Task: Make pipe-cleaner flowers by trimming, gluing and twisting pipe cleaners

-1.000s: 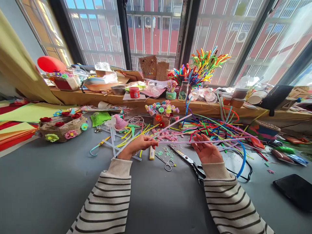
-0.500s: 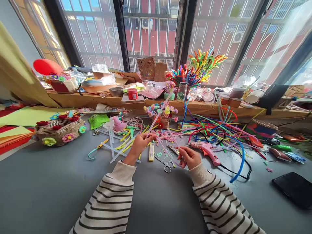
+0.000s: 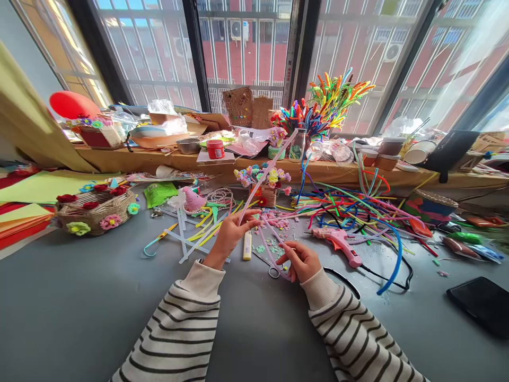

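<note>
My left hand [image 3: 233, 236] is closed in a pinch on a pale pink pipe cleaner [image 3: 257, 187], whose long end slants up and right. More of the pink pipe cleaner hangs in a loop between my hands. My right hand [image 3: 304, 261] pinches the lower part of that loop, its fingers pressed together. Just beyond the hands lie scissors [image 3: 273, 271], partly hidden by the loop, and a small pale yellow stick-shaped container [image 3: 247, 246]. A pink glue gun [image 3: 338, 245] rests to the right of my right hand.
A heap of coloured pipe cleaners [image 3: 350, 209] spreads at the back right. A flower-trimmed basket [image 3: 95, 212] stands left, near clear glue sticks [image 3: 182, 233] and yellow pipe cleaners. A black phone [image 3: 479, 305] lies far right. Jars and crafts crowd the sill [image 3: 159, 162].
My right hand has moved a little left and lower, and the pink loop between my hands has shifted with it. The left hand keeps its pinch; the upper end now leans further right.
</note>
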Action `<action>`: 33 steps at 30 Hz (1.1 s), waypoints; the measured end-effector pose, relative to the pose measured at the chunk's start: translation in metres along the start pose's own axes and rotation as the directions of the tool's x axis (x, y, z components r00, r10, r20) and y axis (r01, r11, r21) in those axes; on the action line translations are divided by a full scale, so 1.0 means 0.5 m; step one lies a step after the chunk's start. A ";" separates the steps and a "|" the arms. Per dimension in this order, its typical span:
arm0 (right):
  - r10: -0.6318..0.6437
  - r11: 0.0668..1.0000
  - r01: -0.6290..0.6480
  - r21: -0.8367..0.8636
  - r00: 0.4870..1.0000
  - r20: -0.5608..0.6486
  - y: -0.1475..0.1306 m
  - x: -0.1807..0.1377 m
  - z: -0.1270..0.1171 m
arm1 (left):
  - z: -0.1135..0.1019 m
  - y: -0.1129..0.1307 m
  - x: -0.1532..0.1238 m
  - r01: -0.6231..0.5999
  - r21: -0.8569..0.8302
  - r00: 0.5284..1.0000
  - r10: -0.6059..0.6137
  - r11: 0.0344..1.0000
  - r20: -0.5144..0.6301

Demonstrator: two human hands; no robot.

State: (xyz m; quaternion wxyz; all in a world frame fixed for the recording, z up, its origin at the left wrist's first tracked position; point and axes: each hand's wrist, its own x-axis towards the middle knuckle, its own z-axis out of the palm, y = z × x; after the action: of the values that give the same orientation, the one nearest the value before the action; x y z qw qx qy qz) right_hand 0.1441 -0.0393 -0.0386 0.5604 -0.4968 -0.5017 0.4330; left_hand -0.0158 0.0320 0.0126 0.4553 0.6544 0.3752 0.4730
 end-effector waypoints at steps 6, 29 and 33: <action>-0.004 0.997 0.006 -0.082 1.000 0.026 -0.003 -0.002 0.002 | -0.003 -0.001 -0.001 -0.027 -0.018 1.000 0.027 0.999 -0.006; -0.141 0.733 0.287 -0.616 0.951 0.275 -0.010 -0.004 0.006 | -0.014 -0.005 0.009 0.082 0.153 0.986 -0.058 0.985 -0.157; -0.188 0.712 0.288 -0.640 0.957 0.221 -0.007 -0.003 0.002 | -0.010 -0.003 0.008 0.118 0.086 0.982 -0.103 0.989 -0.159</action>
State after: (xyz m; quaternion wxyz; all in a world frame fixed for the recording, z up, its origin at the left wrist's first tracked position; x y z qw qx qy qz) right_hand 0.1426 -0.0413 -0.0355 0.3605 -0.5632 -0.7207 0.1827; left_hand -0.0196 0.0374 0.0129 0.4189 0.6150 0.4671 0.4777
